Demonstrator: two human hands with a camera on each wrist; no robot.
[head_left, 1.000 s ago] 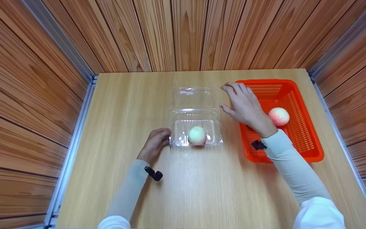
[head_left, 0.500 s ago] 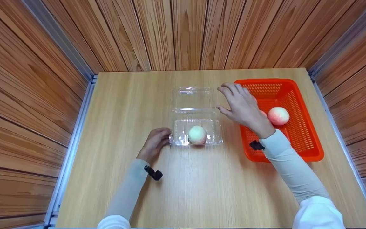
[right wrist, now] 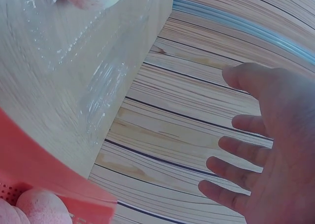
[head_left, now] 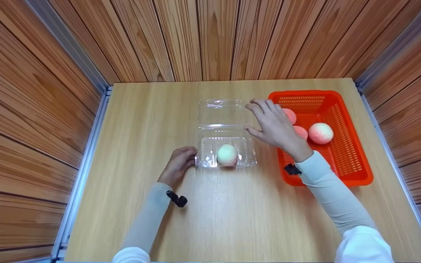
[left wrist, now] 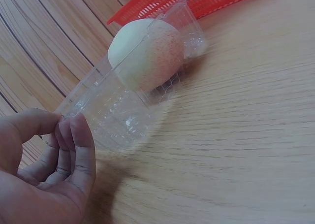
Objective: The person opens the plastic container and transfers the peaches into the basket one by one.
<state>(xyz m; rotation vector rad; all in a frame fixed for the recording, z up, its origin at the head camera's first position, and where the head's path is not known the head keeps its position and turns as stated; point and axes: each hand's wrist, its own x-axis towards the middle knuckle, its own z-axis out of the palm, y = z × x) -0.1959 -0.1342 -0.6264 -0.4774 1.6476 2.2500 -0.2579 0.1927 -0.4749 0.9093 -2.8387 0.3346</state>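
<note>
A clear plastic clamshell box [head_left: 246,146] lies with its lid [head_left: 221,112] folded back in the head view. One cream-and-pink peach [head_left: 227,155] sits in its base. My left hand [head_left: 177,166] pinches the box's left rim between thumb and fingers, seen close in the left wrist view. Beside the box, on its right, my right hand [head_left: 275,126] hovers with fingers spread and nothing in it; its bare palm [right wrist: 290,170] shows in the right wrist view. An orange-red basket [head_left: 349,166] holds a pale peach [head_left: 321,133] and two pinker peaches [head_left: 300,132], partly behind the right hand and wrist.
Wood-plank walls [head_left: 216,40] enclose the wooden table [head_left: 141,120] at the back and sides. Metal rails [head_left: 82,171] run along the table's side edges. The right forearm [head_left: 338,197] passes over the basket's near part.
My right hand has drifted a little to the left and nearer, uncovering the two pinker peaches in the basket. The left hand, the box and its peach have stayed put.
</note>
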